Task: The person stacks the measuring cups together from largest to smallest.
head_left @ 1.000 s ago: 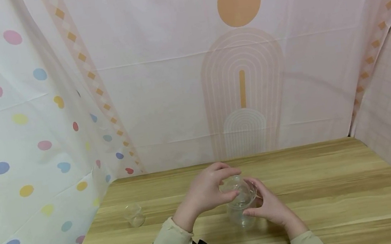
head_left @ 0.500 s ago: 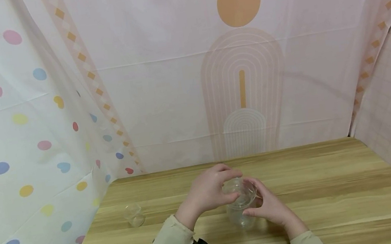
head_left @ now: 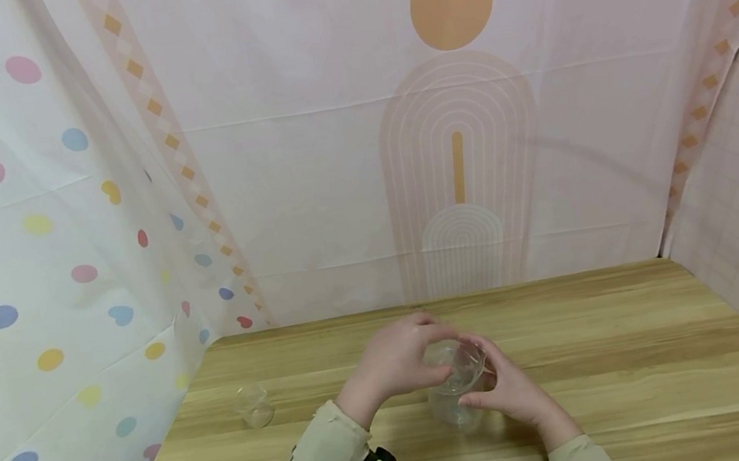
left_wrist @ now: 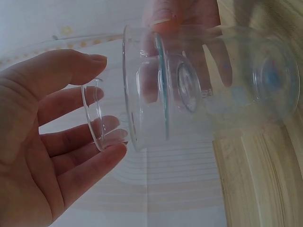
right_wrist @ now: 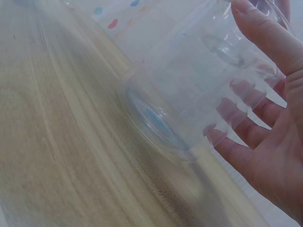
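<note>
My left hand [head_left: 394, 357] grips a small clear glass [left_wrist: 112, 101] near its rim, thumb on one side and fingers on the other. The lower part of this glass sits inside a larger clear jar [left_wrist: 251, 80], and its round bottom shows through the jar's wall. Around the jar's upper part curls my right hand [head_left: 515, 387], with the thumb on the near side in the right wrist view. The jar's base [right_wrist: 154, 118] is at or close to the tabletop; contact is hard to tell. Bluish reflections or marks show at the base.
Another small clear glass [head_left: 255, 406] stands on the wooden table [head_left: 644, 365], left of my hands. A patterned pale curtain [head_left: 307, 192] hangs behind the table, with a dotted one [head_left: 47, 307] along the left side.
My left hand has come down slightly, and the small glass has sunk deeper into the larger jar. My right hand stays on the jar in the same place.
</note>
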Motion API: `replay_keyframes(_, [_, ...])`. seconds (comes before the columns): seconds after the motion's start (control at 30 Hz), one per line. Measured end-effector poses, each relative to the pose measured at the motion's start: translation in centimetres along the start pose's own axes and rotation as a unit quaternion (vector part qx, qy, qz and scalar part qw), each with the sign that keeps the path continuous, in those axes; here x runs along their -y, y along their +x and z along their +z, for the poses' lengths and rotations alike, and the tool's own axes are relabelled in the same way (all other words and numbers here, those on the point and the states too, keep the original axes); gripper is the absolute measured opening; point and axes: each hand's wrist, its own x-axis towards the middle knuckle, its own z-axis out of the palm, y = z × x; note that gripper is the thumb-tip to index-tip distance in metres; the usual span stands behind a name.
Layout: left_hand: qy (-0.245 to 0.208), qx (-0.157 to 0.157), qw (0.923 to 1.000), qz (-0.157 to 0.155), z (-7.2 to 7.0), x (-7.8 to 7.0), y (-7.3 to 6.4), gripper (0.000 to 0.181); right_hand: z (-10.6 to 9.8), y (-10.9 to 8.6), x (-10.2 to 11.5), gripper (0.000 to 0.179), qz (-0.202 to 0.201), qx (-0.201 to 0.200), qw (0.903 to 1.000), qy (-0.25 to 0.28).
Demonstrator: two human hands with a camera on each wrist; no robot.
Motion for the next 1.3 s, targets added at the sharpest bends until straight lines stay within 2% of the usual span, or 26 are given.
replay_keyframes(0.4, [0.038, 0.039, 0.9984, -0.01, 0.3, -0.3, 0.6, 0.046, -0.1, 0.0, -0.1, 0.09, 0.015, -0.001, 0.9999, -0.007])
replay_keyframes(0.87, [0.067, 0.062, 0.9958, -0.007, 1.0, -0.5, 1.6, 0.044, -0.2, 0.0, -0.2, 0.091, 0.009, 0.001, 0.9998, -0.02])
replay_keyframes(1.3, [0.073, 0.083, 0.9939, -0.007, 0.9, -0.8, 2.0, 0.042, -0.1, 0.1, -0.3, 0.089, 0.01, -0.006, 0.9998, -0.016])
